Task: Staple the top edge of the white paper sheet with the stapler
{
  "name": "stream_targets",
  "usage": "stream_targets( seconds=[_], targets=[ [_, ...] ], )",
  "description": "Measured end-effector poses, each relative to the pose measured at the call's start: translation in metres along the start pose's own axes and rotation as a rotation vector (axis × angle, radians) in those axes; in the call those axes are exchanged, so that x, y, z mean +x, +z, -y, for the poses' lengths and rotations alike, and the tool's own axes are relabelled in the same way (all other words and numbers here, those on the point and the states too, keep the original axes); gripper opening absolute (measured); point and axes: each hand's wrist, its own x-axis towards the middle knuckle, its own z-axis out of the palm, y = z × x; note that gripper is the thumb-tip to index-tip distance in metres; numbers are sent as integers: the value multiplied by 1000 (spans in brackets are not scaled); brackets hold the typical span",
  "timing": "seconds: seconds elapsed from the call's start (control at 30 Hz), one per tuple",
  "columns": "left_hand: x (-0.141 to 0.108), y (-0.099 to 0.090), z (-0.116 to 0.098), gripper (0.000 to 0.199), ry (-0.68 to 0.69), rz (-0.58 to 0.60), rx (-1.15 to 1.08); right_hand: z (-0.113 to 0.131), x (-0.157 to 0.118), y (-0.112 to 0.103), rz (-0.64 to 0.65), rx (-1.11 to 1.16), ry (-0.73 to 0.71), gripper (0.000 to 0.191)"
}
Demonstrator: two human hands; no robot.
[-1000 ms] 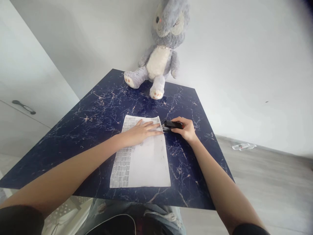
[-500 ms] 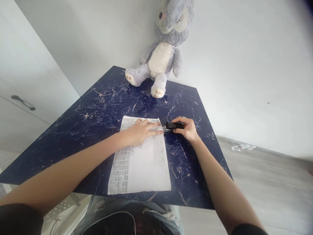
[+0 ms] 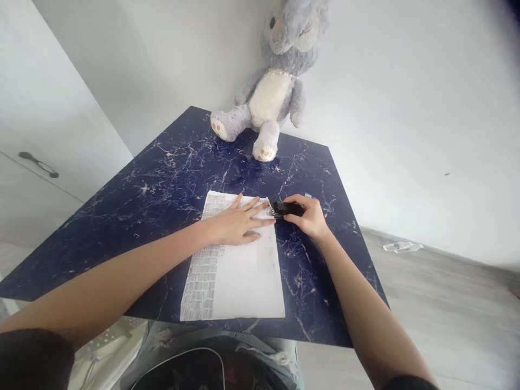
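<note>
The stapler (image 3: 287,208) is black and lies sideways at the right edge of the paper (image 3: 247,281), near its far right corner. Its front end meets that edge; whether the sheet sits between its halves is too small to tell. The right hand (image 3: 306,216) holds the stapler from the right, its grip clamped on the black body, with the thumb on the near side and fingers on the far side.

The left hand (image 3: 235,223) lies palm down across the far part of the paper, its grip open and the fingers spread apart. One fingertip reaches the right edge, just beside the front of the stapler. The paper lies flat on the counter (image 3: 317,271), close to the near edge, with dense grey print down its left side and a mostly blank white area on the right.

The counter is dark blue with pale, marble-like veins. A small pale thing (image 3: 308,195) shows just beyond the right hand. At the far end a plush toy (image 3: 270,97), grey with a cream belly, sits upright against the wall (image 3: 398,108), its legs toward the paper. To the left is a white cupboard (image 3: 49,114) with a dark handle (image 3: 39,164). On the floor (image 3: 439,303) to the right, a clear plastic item (image 3: 402,247) lies near the wall.
</note>
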Motion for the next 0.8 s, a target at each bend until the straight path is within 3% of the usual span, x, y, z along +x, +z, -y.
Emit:
stream_targets(
  seconds=[0.17,0.33,0.4,0.5,0.8],
  targets=[
    [5,-1,-4,64,-9,36,-25,9,0,8,-40,-30,-20,24],
    [11,3,-5,64,-7,25,-18,23,1,13,30,-184,-113,20],
    [13,5,-5,63,-5,22,-18,30,1,17,-39,-267,-70,20],
    [14,5,-5,62,3,14,-19,37,2,26,-162,-409,13,37],
    [17,7,-9,60,-13,-2,-23,45,5,42,-55,-681,74,42]
  ],
)
